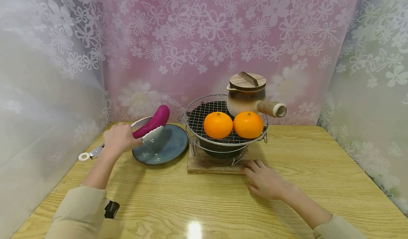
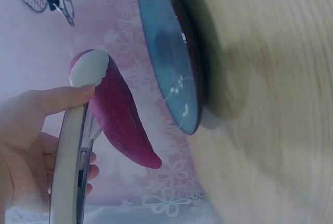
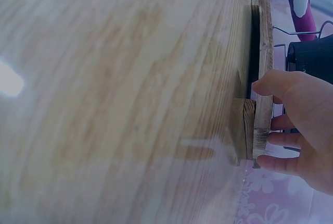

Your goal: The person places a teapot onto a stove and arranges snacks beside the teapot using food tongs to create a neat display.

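Note:
My left hand (image 1: 119, 138) grips a pair of tongs (image 2: 70, 161) with pale handles and scalloped white tips. Between those tips is a purple sweet potato (image 1: 160, 116), held tilted above the left part of a blue plate (image 1: 172, 145). In the left wrist view the sweet potato's pointed end hangs apart from the plate. My right hand (image 1: 266, 180) holds the near right corner of a wooden board (image 1: 208, 166), thumb at its front edge and fingers along its end. On that board stands a round grill (image 1: 223, 150) with a wire mesh top.
Two oranges (image 1: 218, 125) sit side by side at the front of the mesh. Behind them stands a brown and cream teapot (image 1: 243, 99) with a wooden lid, its side handle sticking out rightward past the grill's rim. Flowered curtains (image 1: 204, 37) enclose the table (image 1: 318, 161).

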### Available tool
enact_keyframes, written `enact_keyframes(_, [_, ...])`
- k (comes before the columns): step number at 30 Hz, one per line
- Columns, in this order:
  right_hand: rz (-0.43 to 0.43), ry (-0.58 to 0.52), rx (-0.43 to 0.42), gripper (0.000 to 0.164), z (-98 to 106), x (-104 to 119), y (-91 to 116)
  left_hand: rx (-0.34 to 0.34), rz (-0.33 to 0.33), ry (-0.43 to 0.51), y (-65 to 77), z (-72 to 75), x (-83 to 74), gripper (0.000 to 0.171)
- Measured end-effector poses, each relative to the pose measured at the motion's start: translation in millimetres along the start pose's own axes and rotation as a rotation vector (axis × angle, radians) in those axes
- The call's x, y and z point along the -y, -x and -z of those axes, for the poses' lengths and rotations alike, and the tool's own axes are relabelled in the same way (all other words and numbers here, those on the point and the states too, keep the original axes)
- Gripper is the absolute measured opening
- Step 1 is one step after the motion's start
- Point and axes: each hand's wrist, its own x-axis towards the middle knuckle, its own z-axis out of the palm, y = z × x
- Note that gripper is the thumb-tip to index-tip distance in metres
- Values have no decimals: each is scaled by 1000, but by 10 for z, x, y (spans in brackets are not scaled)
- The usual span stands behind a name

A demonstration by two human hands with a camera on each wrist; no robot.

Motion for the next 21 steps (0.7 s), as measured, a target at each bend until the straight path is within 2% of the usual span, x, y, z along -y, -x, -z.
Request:
enact_keyframes(5, [1,-3,8,35,8,-1,-1,-6,-6,-7,-11,82,-51,45])
enact_keyframes(13, [5,4,24,33,20,13,2,36,-5,-18,-37,166,-101,49])
enact_keyframes(21, [-2,15,12,33,14,11,2,7,-18,-26,-48,253,-152,49])
